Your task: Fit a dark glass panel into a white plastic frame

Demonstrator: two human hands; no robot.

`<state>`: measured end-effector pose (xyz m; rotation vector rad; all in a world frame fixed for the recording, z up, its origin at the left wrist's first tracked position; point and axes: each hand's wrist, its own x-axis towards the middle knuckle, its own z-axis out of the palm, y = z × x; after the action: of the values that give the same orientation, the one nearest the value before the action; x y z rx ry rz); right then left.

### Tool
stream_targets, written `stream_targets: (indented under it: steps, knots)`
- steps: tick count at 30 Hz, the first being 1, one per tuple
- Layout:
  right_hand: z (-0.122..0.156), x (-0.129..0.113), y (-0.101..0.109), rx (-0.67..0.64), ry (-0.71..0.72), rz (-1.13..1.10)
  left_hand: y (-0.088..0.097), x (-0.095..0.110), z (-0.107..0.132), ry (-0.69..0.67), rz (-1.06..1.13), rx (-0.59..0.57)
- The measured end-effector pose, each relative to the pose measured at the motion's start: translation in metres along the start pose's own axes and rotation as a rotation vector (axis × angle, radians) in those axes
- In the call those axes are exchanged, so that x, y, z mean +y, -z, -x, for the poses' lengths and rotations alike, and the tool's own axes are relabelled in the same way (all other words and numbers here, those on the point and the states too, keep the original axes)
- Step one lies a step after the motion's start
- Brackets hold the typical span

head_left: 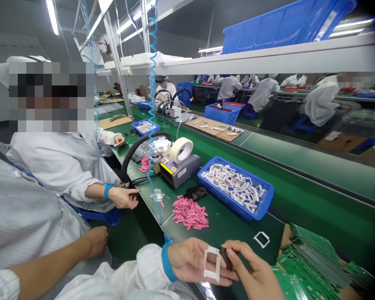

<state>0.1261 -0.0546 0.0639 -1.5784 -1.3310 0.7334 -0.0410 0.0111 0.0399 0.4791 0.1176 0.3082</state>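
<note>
**White frame held at the near edge of the green surface**

Blue wristband and white sleeve mark a co-worker's hand (123, 198) at the far left, resting by the left edge of the surface (231, 227). Further right, a pile of pink pieces (190, 214) lies loose on the surface. Behind it, towards the far edge, stands a tape dispenser (178, 166) carrying a cream roll.

At the near edge, the left hand (190, 262), with a blue strap at its wrist, is closed lightly around a white frame (212, 262). Thumb and fingers hold the frame upright, lifted clear of the surface. The right hand (253, 273) meets it from the right. Its fingertips are pinched on a small dark piece (226, 257) that touches the frame's right side.

Beyond both hands sits a blue tray (225, 200) heaped with more pale frames. A single loose frame (261, 239) lies flat on the surface just right of the hands. A stack of green circuit boards (315, 258) fills the near right corner.
</note>
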Motion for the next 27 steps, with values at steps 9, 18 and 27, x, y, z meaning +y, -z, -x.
stream_targets:
  steps: [9, 18, 27]
  knots:
    - [0.021, 0.018, 0.016, 0.022, 0.087, 0.057, -0.017, -0.014, -0.012, -0.022, -0.076, 0.038]
    - [0.024, -0.011, 0.008, 0.332, 0.29, 0.273, -0.036, 0.006, -0.008, -0.024, -0.265, 0.098]
    - [0.025, -0.022, 0.008, 0.29, 0.27, 0.256, -0.035, 0.02, 0.0, -0.016, -0.503, -0.064]
